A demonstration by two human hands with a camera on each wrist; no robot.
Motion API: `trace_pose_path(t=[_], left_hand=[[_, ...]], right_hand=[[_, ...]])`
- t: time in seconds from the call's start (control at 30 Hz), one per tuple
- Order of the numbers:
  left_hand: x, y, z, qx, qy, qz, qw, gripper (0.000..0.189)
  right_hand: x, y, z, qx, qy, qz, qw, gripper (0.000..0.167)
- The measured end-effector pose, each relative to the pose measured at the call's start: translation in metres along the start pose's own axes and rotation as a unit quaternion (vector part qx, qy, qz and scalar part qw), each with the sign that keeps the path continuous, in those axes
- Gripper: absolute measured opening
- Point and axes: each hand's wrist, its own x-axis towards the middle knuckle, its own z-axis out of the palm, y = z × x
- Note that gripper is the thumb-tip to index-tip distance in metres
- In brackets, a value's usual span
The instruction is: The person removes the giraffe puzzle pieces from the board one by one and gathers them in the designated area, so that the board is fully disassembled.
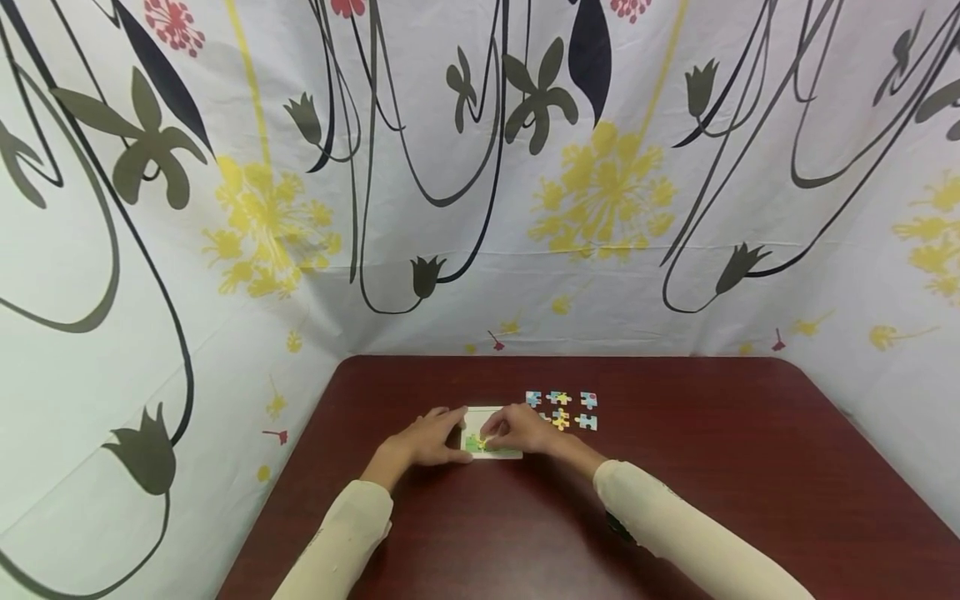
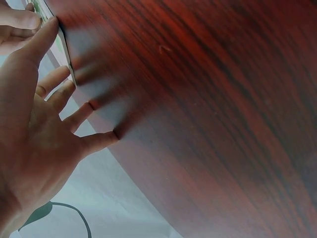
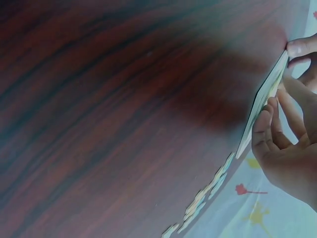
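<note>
A small, pale-rimmed jigsaw puzzle board [image 1: 512, 455] lies flat on the table, with a green and yellow patch in its lower left. My left hand [image 1: 430, 439] steadies its left side, thumb by the near corner and a finger by the far one. In the left wrist view the fingers of that hand [image 2: 44, 129] are spread, the outer tips on the tabletop. Over the board, my right hand [image 1: 525, 428] has thumb and fingertips brought together at a yellow puzzle piece [image 1: 482, 444]; its fingers mostly hide it. The right wrist view shows this hand [image 3: 292, 134] with curled fingers above the board [image 3: 255, 111].
Right of the board lie several loose puzzle pieces [image 1: 588, 400] in two rows, blue and yellow, one partly behind my right hand. The dark red-brown table [image 1: 675, 483] reaches back to a floral-print cloth [image 1: 480, 208] hanging behind and at both sides.
</note>
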Motion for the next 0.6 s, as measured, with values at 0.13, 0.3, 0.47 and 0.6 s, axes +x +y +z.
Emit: trace_pose_path(t=[0.13,0.3,0.47,0.6], left_hand=[[0.0010,0.0001,0.0002,0.000,-0.001,-0.002,1.0000,0.083],[0.0021,0.0007,0.0002,0.000,-0.002,0.002,1.0000,0.080],[0.0016,-0.0006,0.0006,-0.001,0.001,0.002,1.0000,0.084],[0.0007,-0.0002,0.0006,-0.004,0.002,0.000,1.0000,0.085]], right_hand=[[0.0037,-0.0023,0.0047,-0.019,-0.005,0.015,0.9997,0.018],[0.0048,-0.0035,0.0067,-0.016,-0.009,0.035,0.9992,0.018],[0.0052,-0.0060,0.0071,-0.027,-0.007,0.043,0.9987,0.019],[0.0072,-0.0071,0.0080,-0.031,-0.011,0.054,0.9980,0.020]])
